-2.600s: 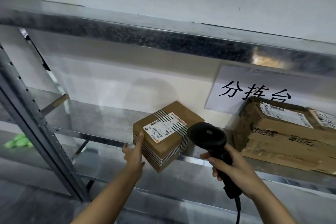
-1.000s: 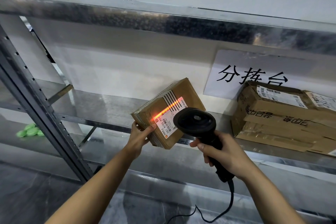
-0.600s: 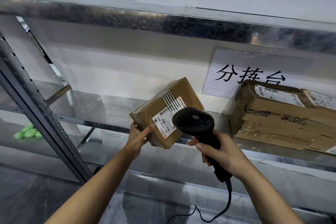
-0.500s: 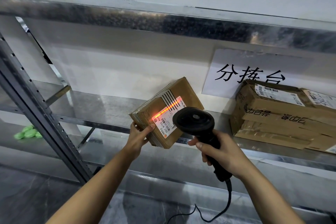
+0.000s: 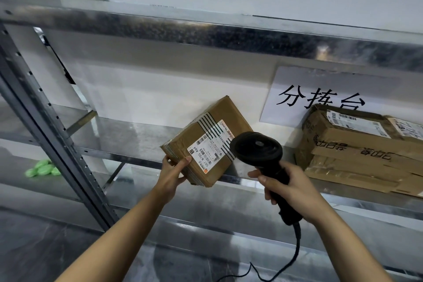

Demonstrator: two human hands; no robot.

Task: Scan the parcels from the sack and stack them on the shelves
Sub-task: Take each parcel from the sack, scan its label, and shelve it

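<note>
The small cardboard parcel [image 5: 212,126] is held tilted in front of the metal shelf [image 5: 128,137], label side up. Whether its far edge touches the shelf cannot be told. The left hand [image 5: 172,173] grasps its lower left corner, thumb on the top face just beside the white shipping label [image 5: 207,152] and fingers curled underneath. The right hand [image 5: 296,192] is clenched round the handle of the black barcode scanner [image 5: 256,147], whose head hangs just over the label's right end; no scan line shows on the label. Held up by one corner with one hand, the box is probably light. It looks stiff, with square edges bound in striped tape [image 5: 209,121]. That tape is likely slicker than the bare board. For shelving, a hold across two opposite side faces, or a palm under the base, should keep it from swinging. The open stretch of shelf to the left of the stacked cartons [image 5: 357,151] looks like the place for it.
</note>
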